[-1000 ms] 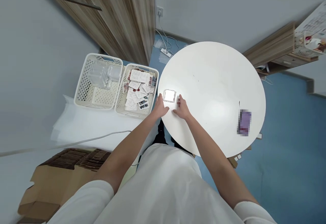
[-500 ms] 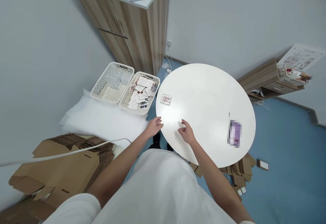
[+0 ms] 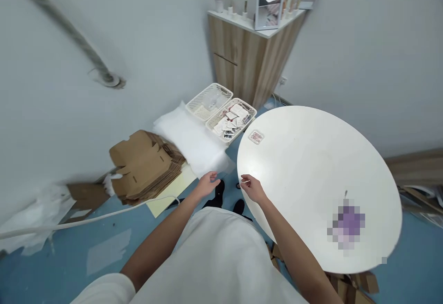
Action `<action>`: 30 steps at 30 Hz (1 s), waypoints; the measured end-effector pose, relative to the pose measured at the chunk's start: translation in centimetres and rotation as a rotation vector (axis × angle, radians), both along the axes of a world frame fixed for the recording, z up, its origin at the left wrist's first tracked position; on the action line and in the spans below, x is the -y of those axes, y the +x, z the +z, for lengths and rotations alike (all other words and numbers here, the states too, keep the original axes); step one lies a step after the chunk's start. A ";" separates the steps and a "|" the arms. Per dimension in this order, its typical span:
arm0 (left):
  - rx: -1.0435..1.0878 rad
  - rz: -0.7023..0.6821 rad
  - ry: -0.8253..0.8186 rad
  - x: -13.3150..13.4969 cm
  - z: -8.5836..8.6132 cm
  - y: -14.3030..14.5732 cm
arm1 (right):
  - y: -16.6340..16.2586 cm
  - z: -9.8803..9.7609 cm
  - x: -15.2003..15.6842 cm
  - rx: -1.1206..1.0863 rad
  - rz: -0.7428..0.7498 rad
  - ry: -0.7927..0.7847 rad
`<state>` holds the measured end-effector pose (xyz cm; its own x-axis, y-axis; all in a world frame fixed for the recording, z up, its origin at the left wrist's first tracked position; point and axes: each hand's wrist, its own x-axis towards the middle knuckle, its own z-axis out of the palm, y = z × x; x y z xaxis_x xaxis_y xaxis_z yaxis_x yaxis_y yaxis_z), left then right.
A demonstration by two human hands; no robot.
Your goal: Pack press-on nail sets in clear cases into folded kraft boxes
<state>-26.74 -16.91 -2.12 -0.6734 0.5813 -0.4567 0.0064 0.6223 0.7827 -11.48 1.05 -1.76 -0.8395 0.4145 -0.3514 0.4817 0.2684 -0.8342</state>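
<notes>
A small clear plastic case [image 3: 256, 136] with reddish bits inside lies on the round white table [image 3: 311, 165] near its far left edge. My left hand [image 3: 208, 183] hovers off the table's left edge above the floor, fingers loosely spread, holding nothing. My right hand [image 3: 253, 188] hangs over the near left rim of the table, fingers slightly curled and apart, with nothing in it. Both hands are well short of the case.
Two white perforated baskets [image 3: 209, 97] [image 3: 231, 120] stand on a white padded surface [image 3: 192, 142], one holding clear cases, the other printed cards. Flattened cardboard boxes [image 3: 143, 165] lie on the blue floor. A wooden cabinet [image 3: 249, 59] stands in the corner. A blurred purple object [image 3: 348, 225] lies on the table.
Both hands let go of the clear case and drew back toward my body. The view swung left and up, so the cabinet top and cardboard now show.
</notes>
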 end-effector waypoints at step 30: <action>0.380 0.390 0.199 6.4 -5.8 -8.7 | -21.1 -3.2 10.2 0.148 0.793 0.578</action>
